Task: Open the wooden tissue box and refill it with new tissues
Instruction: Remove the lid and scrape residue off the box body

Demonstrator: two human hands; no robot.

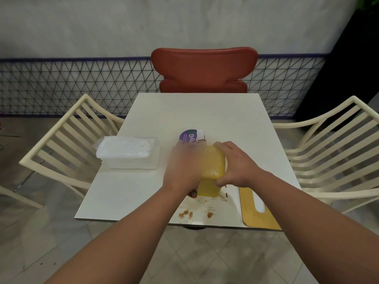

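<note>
**Both hands on wooden box, lid off at near right corner**

Wooden tissue box (212, 171) sits near the table's (205, 111) near edge, right of centre, long axis running near-to-far, far end tipped up. Right hand (235, 163) grips its right side, fingers curled over the top. Left hand (182, 167) is on the left side, motion-blurred; cannot tell its grip. Slotted wooden lid (257, 210) lies flat at the near right corner, long axis near-to-far, overhanging the edge. Wrapped tissue pack (128, 152) lies at the left edge, long axis left-right. Purple sign (189, 136) just beyond the box. Brown stains (185, 214) by the near edge.
</note>
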